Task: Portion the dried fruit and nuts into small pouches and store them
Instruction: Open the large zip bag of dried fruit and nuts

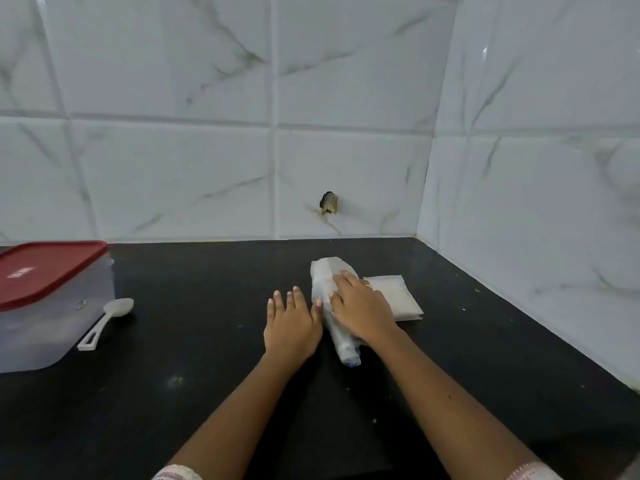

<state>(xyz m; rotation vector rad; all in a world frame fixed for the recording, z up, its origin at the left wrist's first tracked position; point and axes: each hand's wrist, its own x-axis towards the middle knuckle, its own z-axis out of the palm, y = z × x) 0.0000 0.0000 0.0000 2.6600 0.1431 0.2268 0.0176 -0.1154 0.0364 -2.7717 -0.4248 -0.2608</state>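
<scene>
A white plastic bag (325,282), rolled into a long bundle, lies on the black counter (207,341) near its back. My right hand (360,310) rests flat on top of the bundle with fingers spread. My left hand (291,323) lies palm down on the counter just left of it, its thumb side touching the plastic. A flat stack of small whitish pouches (401,299) sits right behind my right hand. At the far left stands a translucent storage box with a closed red lid (45,271); a white plastic spoon (107,320) lies beside it.
White marble-look tiles cover the back wall and the right wall, which meet in a corner. A small broken hole (329,203) shows in the back wall just above the counter. The counter's right side narrows along the slanting wall.
</scene>
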